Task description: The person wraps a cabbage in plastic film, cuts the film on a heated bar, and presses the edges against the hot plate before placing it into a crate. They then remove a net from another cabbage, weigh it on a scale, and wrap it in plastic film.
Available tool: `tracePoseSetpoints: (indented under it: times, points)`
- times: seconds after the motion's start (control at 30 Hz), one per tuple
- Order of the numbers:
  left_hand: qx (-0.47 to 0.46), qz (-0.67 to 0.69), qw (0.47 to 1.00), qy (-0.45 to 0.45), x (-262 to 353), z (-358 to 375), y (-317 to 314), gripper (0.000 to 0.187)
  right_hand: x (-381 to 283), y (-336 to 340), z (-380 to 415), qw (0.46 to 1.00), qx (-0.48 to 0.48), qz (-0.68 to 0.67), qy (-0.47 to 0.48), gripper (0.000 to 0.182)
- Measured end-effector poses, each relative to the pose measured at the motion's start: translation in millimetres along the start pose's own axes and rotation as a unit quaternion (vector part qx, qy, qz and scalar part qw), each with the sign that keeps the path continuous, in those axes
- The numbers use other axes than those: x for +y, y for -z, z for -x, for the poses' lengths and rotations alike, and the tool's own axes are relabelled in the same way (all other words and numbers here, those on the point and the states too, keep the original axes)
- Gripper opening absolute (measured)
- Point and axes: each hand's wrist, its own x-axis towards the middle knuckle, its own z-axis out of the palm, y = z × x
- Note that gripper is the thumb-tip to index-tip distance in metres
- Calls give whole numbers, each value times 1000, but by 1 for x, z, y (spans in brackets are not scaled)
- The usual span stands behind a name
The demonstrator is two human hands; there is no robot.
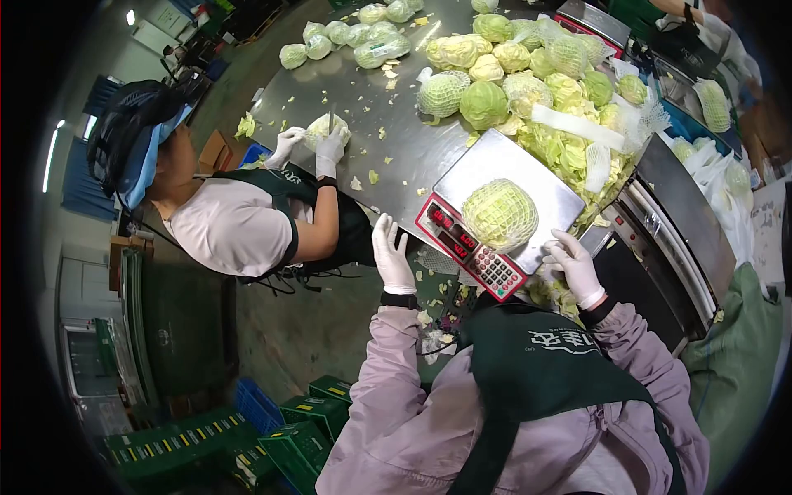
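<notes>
A cabbage in a white foam net (500,216) rests on the metal plate of a red weighing scale (462,175). Red digits glow on the scale's display, beside its keypad. My left hand (392,256), in a white glove, is raised left of the scale with fingers apart and nothing in it. Just off the plate's lower right edge, my right hand (576,266), also gloved, has its fingers spread and slightly bent. It holds nothing, and whether its fingertips touch the plate is hard to tell.
Bare and netted cabbages (484,105) pile up behind the scale, with loose leaves (569,153) to its right. Across the steel table (330,91), a co-worker's gloved hands hold a cabbage (327,130) and a knife. Green crates (301,445) stand on the floor. A wrapping machine (660,239) is at right.
</notes>
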Motion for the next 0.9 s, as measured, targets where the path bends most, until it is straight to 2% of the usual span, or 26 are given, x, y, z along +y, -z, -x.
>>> tracePoseSetpoints:
  times: [0.1, 0.2, 0.27, 0.3, 0.43, 0.47, 0.5, 0.57, 0.63, 0.67, 0.7, 0.9]
  points:
    - [18, 1, 1000, 2, 1, -4, 6, 56, -1, 1, 0, 1000, 17, -5, -21, 40]
    - [-6, -27, 998, 50, -13, -8, -3, 53, 3, 1, -5, 1000, 20, 3, -12, 40]
    - [-67, -40, 994, 74, -28, -10, -18, 51, 6, -1, -15, 1000, 4, 28, 7, 42]
    - [-100, -43, 990, 86, -37, -11, -27, 51, 19, 1, -28, 1000, -1, 3, 20, 49]
    - [-238, -63, 960, 136, -63, -3, -59, 60, -22, -32, -37, 996, 1, 83, 23, 76]
    - [-272, -40, 954, 120, -66, 3, -71, 65, -27, -37, -41, 998, -39, 48, 23, 81]
    - [-318, -53, 944, 74, -66, 10, -78, 76, -32, -37, -41, 995, -67, 79, 5, 81]
    - [-364, -53, 926, 84, -44, 27, -91, 100, -26, -38, -43, 997, -38, 68, 14, 75]
    - [-390, -164, 906, -3, -52, 34, -94, 116, -23, -26, -38, 995, -24, 82, 48, 72]
    - [-373, -204, 905, -21, -46, 41, -103, 120, -22, -19, -34, 992, -19, 102, 77, 68]
    - [-344, -311, 882, -80, -39, 50, -107, 114, -20, -12, -29, 992, -7, 101, 76, 68]
    - [-383, -301, 865, -116, -21, 87, -162, 103, -41, 35, 17, 989, 30, 53, 133, 65]
